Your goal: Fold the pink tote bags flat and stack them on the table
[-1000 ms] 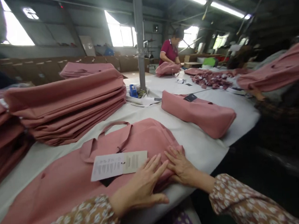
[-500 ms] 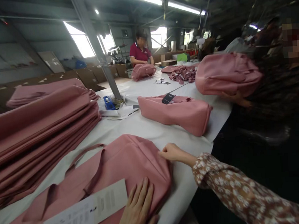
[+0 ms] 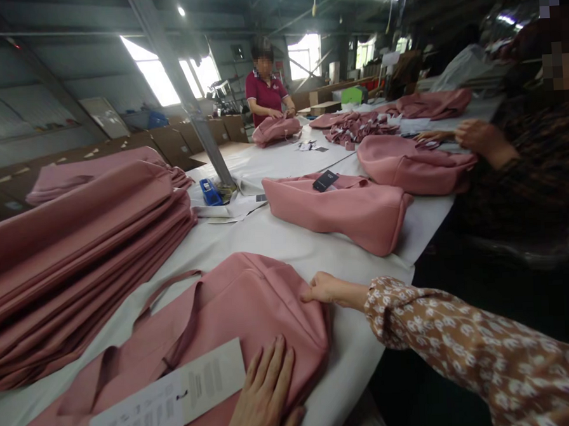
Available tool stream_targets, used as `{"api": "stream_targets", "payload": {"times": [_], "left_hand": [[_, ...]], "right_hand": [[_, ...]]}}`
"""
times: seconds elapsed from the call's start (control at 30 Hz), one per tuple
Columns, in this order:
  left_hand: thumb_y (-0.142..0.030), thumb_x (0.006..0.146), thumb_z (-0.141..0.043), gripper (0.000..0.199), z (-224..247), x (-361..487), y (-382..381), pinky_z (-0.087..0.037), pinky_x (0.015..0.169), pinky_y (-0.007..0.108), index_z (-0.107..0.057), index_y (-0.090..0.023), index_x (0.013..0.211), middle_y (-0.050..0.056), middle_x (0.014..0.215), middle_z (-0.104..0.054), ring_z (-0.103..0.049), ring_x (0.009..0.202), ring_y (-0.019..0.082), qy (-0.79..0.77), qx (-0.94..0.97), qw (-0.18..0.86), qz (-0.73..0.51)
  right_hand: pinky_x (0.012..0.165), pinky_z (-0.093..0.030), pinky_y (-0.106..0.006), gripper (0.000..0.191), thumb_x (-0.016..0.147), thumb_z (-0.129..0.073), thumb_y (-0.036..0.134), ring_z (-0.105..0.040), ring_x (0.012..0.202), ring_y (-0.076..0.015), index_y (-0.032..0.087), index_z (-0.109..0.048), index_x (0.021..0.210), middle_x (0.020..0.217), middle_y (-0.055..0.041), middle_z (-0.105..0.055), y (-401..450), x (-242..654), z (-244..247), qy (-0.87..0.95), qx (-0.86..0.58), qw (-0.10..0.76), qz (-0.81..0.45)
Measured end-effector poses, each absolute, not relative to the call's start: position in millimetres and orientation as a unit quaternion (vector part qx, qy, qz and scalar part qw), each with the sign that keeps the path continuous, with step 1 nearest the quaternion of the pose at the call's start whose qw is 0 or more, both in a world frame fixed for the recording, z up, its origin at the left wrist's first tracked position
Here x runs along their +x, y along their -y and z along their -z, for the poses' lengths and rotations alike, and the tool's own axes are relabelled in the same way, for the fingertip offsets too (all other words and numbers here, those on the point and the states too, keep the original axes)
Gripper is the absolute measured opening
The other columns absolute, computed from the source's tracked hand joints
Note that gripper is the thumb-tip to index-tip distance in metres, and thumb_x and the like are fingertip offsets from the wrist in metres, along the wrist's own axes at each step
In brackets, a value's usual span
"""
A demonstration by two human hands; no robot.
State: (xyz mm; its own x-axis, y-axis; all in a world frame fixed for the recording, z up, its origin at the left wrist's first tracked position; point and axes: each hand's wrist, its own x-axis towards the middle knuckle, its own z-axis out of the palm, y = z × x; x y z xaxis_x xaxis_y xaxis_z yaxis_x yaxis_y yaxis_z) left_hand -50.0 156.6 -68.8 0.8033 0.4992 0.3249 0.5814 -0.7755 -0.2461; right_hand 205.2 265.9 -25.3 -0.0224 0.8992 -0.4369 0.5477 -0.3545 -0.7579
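At the far left we have a tall stack of pink folded pieces (image 3: pixel 87 268) on the white tabletop (image 3: pixel 219 238). To its right, our pink bag (image 3: pixel 237 311) lies along the near part of the tabletop, its straps on top and its far end toward the right. A pale printed tag (image 3: pixel 170 397) rests on it. Beyond, a blue object (image 3: pixel 211 192) sits by the foot of a grey post (image 3: pixel 187 97). Our left hand (image 3: pixel 265 392) presses palm down on the bag just beside the tag, fingers extended, that grip holding nothing. Further back, a co-worker in a maroon shirt (image 3: pixel 267 96) handles another pink piece. Our right hand (image 3: pixel 321 288) has its grip pinching the bag's end, thumb against fingers. Past it lies a second pink bag (image 3: pixel 342 216) with a black tag (image 3: pixel 325 181), then a third (image 3: pixel 401 169) near another person's hand (image 3: pixel 483 139).
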Motion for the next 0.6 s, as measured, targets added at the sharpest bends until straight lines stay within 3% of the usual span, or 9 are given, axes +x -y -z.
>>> {"api": "stream_targets", "payload": {"times": [0.1,0.2,0.3,0.4,0.5,0.6], "left_hand": [[-0.051,0.089,-0.054,0.081,72,-52,-156,-0.03,0.111,0.042,-0.026,-0.009,0.152,0.017,0.153,-0.037,-0.035,0.14,0.032,0.292,-0.936,0.155,0.123],[-0.051,0.088,-0.057,0.082,76,-52,-156,-0.031,0.112,0.042,-0.026,-0.011,0.152,0.017,0.154,-0.036,-0.036,0.14,0.033,0.292,-0.939,0.131,0.122],[-0.049,0.087,-0.06,0.081,77,-52,-156,-0.034,0.111,0.044,-0.026,-0.019,0.153,0.014,0.154,-0.037,-0.036,0.14,0.032,0.274,-0.953,0.091,0.092],[-0.044,0.085,-0.062,0.078,71,-52,-156,-0.038,0.11,0.048,-0.027,-0.03,0.153,0.013,0.155,-0.035,-0.035,0.142,0.033,0.265,-0.963,0.032,0.047],[-0.036,0.083,-0.065,0.077,64,-50,-156,-0.038,0.111,0.052,-0.028,-0.036,0.151,0.014,0.156,-0.033,-0.031,0.144,0.033,0.274,-0.961,-0.016,0.022],[-0.032,0.084,-0.065,0.076,58,-49,-157,-0.035,0.113,0.055,-0.028,-0.038,0.15,0.014,0.157,-0.031,-0.025,0.146,0.032,0.281,-0.958,-0.05,0.023]], "right_hand": [[0.052,-0.03,-0.025,0.028,0.067,-0.069,0.038,-0.039,0.055,-0.0114,0.019,-0.05,0.058,0.053,0.0051,-0.043,-253,208,37,0.496,-0.651,0.307,-0.486],[0.057,-0.033,-0.027,0.041,0.065,-0.067,0.057,-0.041,0.061,-0.0125,0.019,-0.051,0.064,0.061,0.0033,-0.048,-235,213,48,0.454,-0.63,0.414,-0.475],[0.058,-0.033,-0.027,0.053,0.062,-0.064,0.072,-0.04,0.061,-0.0126,0.021,-0.047,0.066,0.062,0.0034,-0.046,-216,221,58,0.406,-0.62,0.468,-0.482],[0.054,-0.033,-0.027,0.056,0.058,-0.067,0.073,-0.04,0.057,-0.0122,0.021,-0.047,0.068,0.061,0.0033,-0.046,-208,229,62,0.369,-0.617,0.45,-0.53],[0.049,-0.032,-0.025,0.053,0.055,-0.074,0.064,-0.04,0.051,-0.0113,0.02,-0.054,0.077,0.058,0.0043,-0.047,-215,236,56,0.354,-0.624,0.394,-0.575],[0.046,-0.027,-0.024,0.047,0.064,-0.07,0.063,-0.036,0.046,-0.0105,0.02,-0.056,0.075,0.052,0.0055,-0.044,-227,238,43,0.365,-0.642,0.333,-0.586]]}}
